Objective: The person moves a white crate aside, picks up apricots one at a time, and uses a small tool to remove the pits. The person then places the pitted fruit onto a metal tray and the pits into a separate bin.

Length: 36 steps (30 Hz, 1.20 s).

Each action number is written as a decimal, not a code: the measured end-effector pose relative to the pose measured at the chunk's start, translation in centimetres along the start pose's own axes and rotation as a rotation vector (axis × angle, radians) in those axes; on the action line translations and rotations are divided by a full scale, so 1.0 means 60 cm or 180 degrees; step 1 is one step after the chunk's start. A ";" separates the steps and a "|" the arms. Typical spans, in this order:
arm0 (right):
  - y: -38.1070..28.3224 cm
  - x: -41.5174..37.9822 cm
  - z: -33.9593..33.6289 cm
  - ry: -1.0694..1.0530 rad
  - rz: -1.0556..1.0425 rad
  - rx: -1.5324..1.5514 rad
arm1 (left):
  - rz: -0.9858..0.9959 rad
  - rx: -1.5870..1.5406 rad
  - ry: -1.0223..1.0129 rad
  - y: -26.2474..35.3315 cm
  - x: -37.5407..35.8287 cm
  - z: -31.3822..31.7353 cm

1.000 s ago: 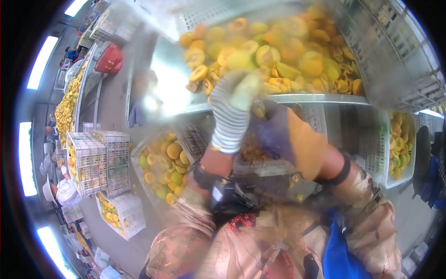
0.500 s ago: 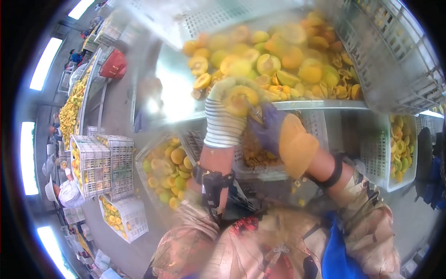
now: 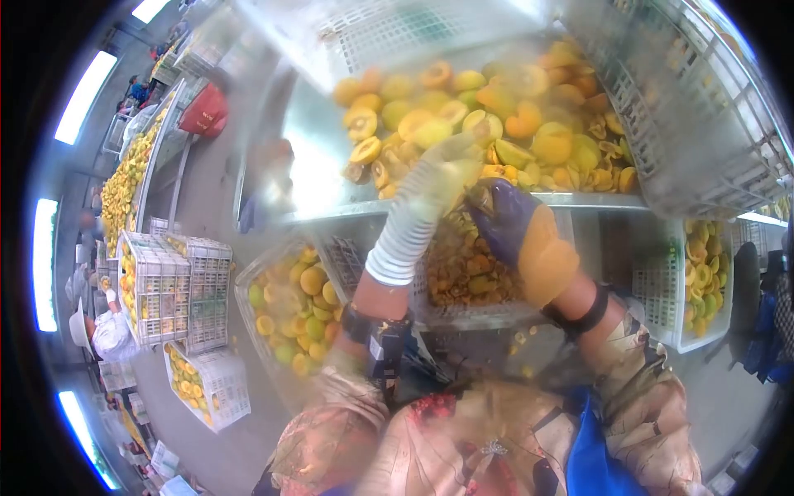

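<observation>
My left hand (image 3: 451, 161), in a pale glove with a striped cuff, reaches over the near edge of a heap of halved yellow fruit (image 3: 554, 142). Motion blurs its fingers, and whether they hold a fruit is unclear. Close by on the right, my right hand (image 3: 503, 217) wears a purple glove with an orange cuff. Its fingers are curled round a small tool, of which little shows. The heap lies on a metal table (image 3: 310, 169). Below the hands, a crate (image 3: 463, 316) holds fruit scraps (image 3: 471, 269).
Fruit-filled crates stand at lower left (image 3: 269, 351) and right (image 3: 659, 285). A large white crate (image 3: 703, 107) leans at upper right, another (image 3: 397, 37) at the top. Farther left are stacked crates (image 3: 174, 289), a long fruit table (image 3: 157, 157) and a person in a pale hat (image 3: 112, 337).
My left hand has left the tool's side and tilted up and right towards the heap; the fruit half it held is no longer visible. My right hand has shifted slightly right and down.
</observation>
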State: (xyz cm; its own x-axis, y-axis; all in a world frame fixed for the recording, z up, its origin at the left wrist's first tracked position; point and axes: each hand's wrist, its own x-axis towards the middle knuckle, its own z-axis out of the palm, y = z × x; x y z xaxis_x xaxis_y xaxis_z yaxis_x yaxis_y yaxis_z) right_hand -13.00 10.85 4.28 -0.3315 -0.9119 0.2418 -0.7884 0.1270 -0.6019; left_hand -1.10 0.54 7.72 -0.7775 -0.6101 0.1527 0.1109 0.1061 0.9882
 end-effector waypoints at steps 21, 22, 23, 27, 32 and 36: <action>-0.076 -0.056 -0.069 -0.0208 -0.0071 -0.0494 | 0.0505 -0.2365 -0.0075 -0.002 -0.027 -0.030; -0.069 -0.059 -0.071 0.0032 -0.0270 -0.0582 | 0.0344 -0.2394 0.0131 0.002 -0.029 -0.025; -0.059 -0.057 -0.070 0.0039 -0.0254 -0.0592 | 0.0338 -0.2403 0.0114 -0.001 -0.027 -0.023; -0.044 -0.045 -0.067 0.0544 -0.0781 -0.0527 | 0.0536 -0.2083 0.0013 -0.017 -0.022 -0.016; -0.037 -0.034 -0.071 0.0329 -0.0479 -0.0654 | 0.0737 -0.1888 -0.0310 -0.029 -0.022 -0.013; -0.041 -0.028 -0.057 -0.0194 0.0214 0.0223 | 0.0348 -0.0879 0.0209 -0.006 -0.020 0.003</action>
State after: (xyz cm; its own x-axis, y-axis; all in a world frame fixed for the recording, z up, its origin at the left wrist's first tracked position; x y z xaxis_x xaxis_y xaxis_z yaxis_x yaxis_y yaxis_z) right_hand -12.26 13.42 7.95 -0.3487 -0.9246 0.1536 -0.7265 0.1630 -0.6676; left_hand -0.31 1.37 7.20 -0.7109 -0.6572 0.2503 0.3630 -0.0381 0.9310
